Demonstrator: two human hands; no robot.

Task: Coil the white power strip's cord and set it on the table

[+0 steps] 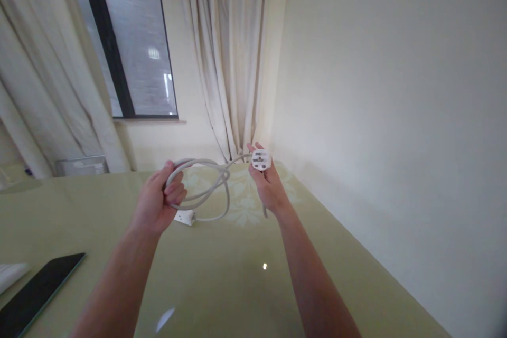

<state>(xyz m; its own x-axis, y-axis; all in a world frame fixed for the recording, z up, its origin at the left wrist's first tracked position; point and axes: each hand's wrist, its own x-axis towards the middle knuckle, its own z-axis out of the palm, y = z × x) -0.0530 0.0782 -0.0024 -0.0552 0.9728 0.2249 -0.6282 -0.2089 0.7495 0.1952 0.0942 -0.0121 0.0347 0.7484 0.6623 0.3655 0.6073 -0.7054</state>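
My left hand (pixel 160 198) is closed around loops of a pale grey power cable (pixel 202 200), which hang out to its right above the table. In my right hand (pixel 270 185) is the cable's white three-pin plug (pixel 260 159), its face turned towards me. A length of cable runs from the coil across to the plug, and a short piece shows below my right hand. The white end of an extension socket (pixel 185 217) shows just under my left hand, joined to the cable. The rest of the socket is hidden behind that hand.
A glossy pale green table (pixel 222 274) reaches to the wall (pixel 376 116) on the right. At the lower left lie a flat black slab (pixel 41 290) and part of a white object (pixel 11 276). Curtains (pixel 233 53) and a window (pixel 134 37) are beyond the table.
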